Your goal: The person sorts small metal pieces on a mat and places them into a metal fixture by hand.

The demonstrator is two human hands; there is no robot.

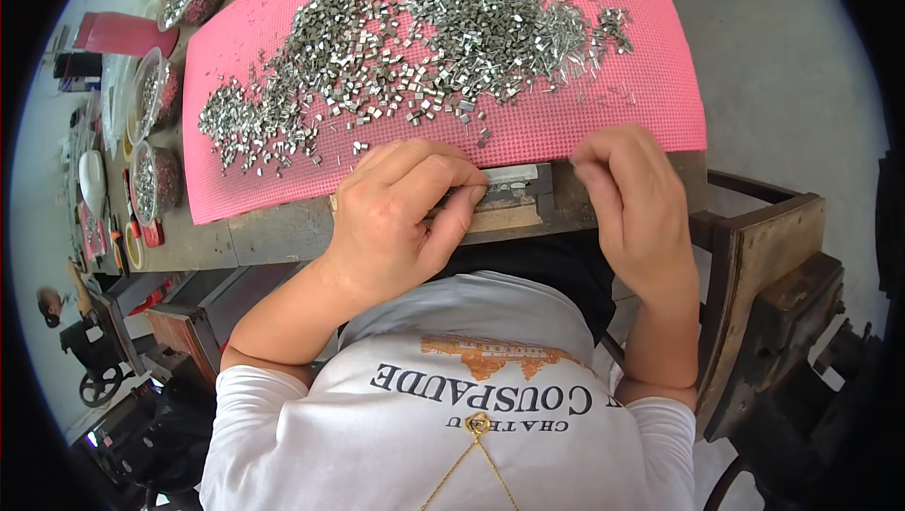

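My left hand (401,209) is at the bench's near edge, thumb and forefinger pinched together at the left part of a small metal jig (545,192). Whatever is in that pinch is too small or hidden to make out. Small shiny pieces show in a row in the jig's slot. My right hand (643,205) hovers just right of the jig at the pink mat's front edge. Its thumb and fingertips are drawn together, and I cannot see what is between them. On the pink mesh mat (273,192) lie heaps of small silvery metal pieces (481,16).
Clear bowls of metal pieces (156,181) line the mat's left side, beside a pink container (123,35). Pliers and other hand tools (123,238) lie at the bench's left. A dark machine (782,332) stands at right. A person (71,299) is far left.
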